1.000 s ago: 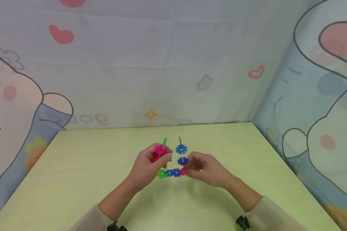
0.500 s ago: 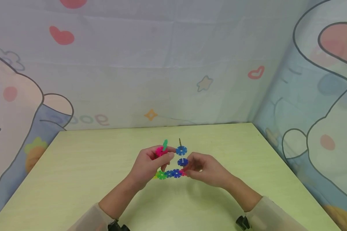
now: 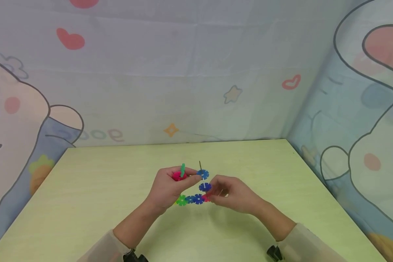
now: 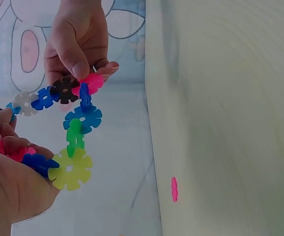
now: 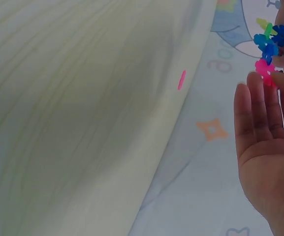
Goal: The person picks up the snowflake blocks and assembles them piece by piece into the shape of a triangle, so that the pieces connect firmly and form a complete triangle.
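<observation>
A chain of colourful plastic snowflake discs, bent into a partly closed loop, is held up between the two hands. My left hand grips its pink and blue discs on one side, with a green disc standing up above. The left thumb and forefinger reach a blue disc near the chain's other end, where a dark disc shows edge-on. My right hand pinches a pink disc at the corner of the loop. Yellow, green and blue discs run along the near side.
The pale wooden table extends under both hands. On it lies a single pink disc, seen edge-on in the wrist views. A cartoon-printed cloth stands behind the table and along its sides.
The left thumb and forefinger have moved right to the blue end disc, and that end has tipped slightly left. The right hand keeps its pinch on the pink disc.
</observation>
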Available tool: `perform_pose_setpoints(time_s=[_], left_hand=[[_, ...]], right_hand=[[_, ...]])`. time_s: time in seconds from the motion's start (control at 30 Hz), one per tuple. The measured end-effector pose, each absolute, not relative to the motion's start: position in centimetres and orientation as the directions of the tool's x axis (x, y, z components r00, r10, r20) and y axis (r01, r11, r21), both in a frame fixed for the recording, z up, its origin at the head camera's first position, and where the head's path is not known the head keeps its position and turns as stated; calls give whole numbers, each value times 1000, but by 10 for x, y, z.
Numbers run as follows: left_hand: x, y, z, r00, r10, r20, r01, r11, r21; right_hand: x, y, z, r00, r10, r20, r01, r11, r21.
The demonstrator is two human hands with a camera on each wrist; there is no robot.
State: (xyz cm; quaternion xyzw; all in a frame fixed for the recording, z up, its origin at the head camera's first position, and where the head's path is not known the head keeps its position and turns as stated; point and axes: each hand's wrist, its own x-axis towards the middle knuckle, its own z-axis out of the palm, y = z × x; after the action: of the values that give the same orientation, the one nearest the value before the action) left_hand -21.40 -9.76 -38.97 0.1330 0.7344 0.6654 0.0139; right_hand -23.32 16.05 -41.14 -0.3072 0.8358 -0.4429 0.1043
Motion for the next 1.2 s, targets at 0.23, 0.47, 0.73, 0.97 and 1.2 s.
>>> perform_pose_setpoints(time_s=[0.23,0.47,0.73,0.97,1.2], left_hand=[[-214,-107,-390,-969,209,134,162,123,979],[-210,-119,-386,-974,190,124,149,126,981],[-209,-125,-386,-971,210,112,141,129,981],[-209,-126,-387,-969,222,110,137,113,984],[-209,-127,-388,-969,218,114,141,111,984]], right_hand=[[-248,169,-415,-815,-574,81,-362,393,-845],[-281,156,-424,-852,-523,21,-281,422,-862],[-314,128,-440,-831,-549,-86,-216,462,-860],[-331,111,-452,-772,-599,-214,-270,613,-742],[-335,105,-450,-753,-592,-287,-286,688,-667]])
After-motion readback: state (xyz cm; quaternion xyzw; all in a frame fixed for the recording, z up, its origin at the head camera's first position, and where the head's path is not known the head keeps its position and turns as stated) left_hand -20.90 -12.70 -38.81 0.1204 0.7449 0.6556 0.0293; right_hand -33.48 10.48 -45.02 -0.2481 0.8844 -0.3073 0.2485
